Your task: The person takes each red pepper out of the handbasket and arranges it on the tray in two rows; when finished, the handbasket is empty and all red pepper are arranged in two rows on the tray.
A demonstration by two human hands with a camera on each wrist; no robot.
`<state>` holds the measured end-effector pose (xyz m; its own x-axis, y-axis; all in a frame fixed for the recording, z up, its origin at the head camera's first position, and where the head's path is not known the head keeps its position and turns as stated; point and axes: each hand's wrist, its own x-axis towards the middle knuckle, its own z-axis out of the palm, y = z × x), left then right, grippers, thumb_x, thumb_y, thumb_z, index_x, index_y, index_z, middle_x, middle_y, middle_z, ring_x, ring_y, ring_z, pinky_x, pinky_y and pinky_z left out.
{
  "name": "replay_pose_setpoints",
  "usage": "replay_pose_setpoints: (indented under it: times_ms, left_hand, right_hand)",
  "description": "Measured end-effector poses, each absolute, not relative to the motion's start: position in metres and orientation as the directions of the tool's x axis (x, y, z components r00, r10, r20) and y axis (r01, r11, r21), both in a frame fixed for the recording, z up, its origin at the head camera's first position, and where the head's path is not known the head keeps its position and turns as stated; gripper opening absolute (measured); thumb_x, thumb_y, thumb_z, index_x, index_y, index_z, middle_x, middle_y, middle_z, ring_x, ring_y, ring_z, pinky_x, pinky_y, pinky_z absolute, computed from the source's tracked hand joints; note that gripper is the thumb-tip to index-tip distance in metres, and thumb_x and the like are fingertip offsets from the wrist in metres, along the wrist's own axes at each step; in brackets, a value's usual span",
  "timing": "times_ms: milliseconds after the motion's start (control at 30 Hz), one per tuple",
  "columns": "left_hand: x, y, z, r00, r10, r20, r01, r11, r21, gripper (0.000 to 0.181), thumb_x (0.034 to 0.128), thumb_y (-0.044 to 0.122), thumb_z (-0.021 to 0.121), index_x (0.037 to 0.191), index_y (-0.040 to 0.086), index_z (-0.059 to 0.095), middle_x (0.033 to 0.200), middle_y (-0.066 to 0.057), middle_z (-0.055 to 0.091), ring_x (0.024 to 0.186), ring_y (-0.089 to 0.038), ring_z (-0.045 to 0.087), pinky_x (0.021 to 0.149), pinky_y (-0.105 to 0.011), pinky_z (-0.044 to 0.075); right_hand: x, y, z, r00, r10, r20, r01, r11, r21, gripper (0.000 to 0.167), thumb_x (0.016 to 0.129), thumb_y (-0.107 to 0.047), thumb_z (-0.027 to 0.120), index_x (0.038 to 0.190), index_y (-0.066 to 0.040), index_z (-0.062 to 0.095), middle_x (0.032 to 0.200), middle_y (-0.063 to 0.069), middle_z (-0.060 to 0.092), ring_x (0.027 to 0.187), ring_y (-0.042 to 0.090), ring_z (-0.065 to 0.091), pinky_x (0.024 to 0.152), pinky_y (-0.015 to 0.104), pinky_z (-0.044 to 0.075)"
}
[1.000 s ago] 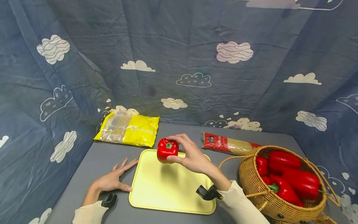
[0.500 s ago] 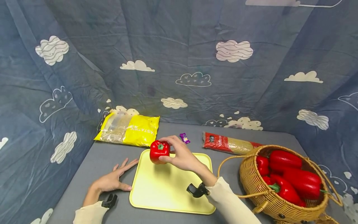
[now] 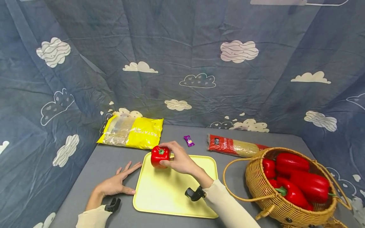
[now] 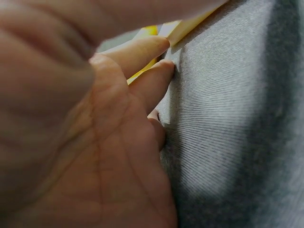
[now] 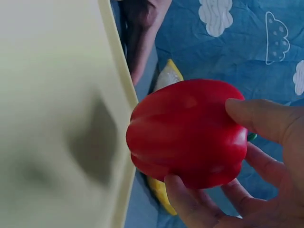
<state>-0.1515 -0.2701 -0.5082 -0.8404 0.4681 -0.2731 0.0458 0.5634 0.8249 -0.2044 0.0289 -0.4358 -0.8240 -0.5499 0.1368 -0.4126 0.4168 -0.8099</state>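
Note:
A red bell pepper (image 3: 159, 157) with a short green stem is over the far left corner of the yellow tray (image 3: 171, 198). My right hand (image 3: 182, 161) grips it from the right, thumb on one side and fingers round the other. In the right wrist view the pepper (image 5: 187, 133) lies apart from its shadow on the tray, so it looks raised. At the tray's left side, my left hand (image 3: 114, 183) rests on the grey table with its fingers spread. Its thumb and a fingertip are at the tray's rim.
A wicker basket (image 3: 256, 186) on the right holds several red peppers, its looped handle reaching left. Toward the back are a yellow pasta bag (image 3: 145, 133), a small purple wrapped candy (image 3: 188, 141) and a red-and-clear noodle packet (image 3: 222, 145). A cloud-patterned curtain (image 3: 171, 63) hangs behind.
My right hand has carried the bell pepper leftward and slightly down over the tray. The purple candy, hidden at first, now shows behind it. My left hand has stayed in place.

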Motion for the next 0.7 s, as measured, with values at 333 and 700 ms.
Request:
replay_pose_setpoints:
  times_ms: [333, 700]
  left_hand:
    - [-0.152, -0.27, -0.51, -0.843, 0.449, -0.295, 0.017, 0.572, 0.82, 0.111, 0.0726, 0.03, 0.088, 0.162, 0.022, 0.023, 0.169, -0.018, 0.005, 0.151, -0.045, -0.018, 0.111, -0.074, -0.016]
    - [-0.151, -0.269, -0.508, -0.841, 0.446, -0.306, 0.006, 0.573, 0.819, 0.111, 0.0727, 0.03, 0.088, 0.162, 0.023, 0.023, 0.168, -0.021, 0.0, 0.15, -0.048, -0.02, 0.109, -0.078, -0.014]
  right_hand:
    - [-0.208, 0.021, -0.45, -0.845, -0.519, 0.125, -0.383, 0.426, -0.819, 0.053, 0.085, -0.01, 0.079, 0.135, -0.007, 0.06, 0.126, 0.016, 0.057, 0.112, 0.031, 0.058, 0.096, 0.051, 0.055]
    - [-0.209, 0.014, -0.456, -0.867, -0.482, 0.124, -0.356, 0.426, -0.832, 0.053, 0.085, -0.01, 0.079, 0.134, -0.006, 0.059, 0.127, 0.017, 0.057, 0.113, 0.032, 0.059, 0.096, 0.049, 0.055]
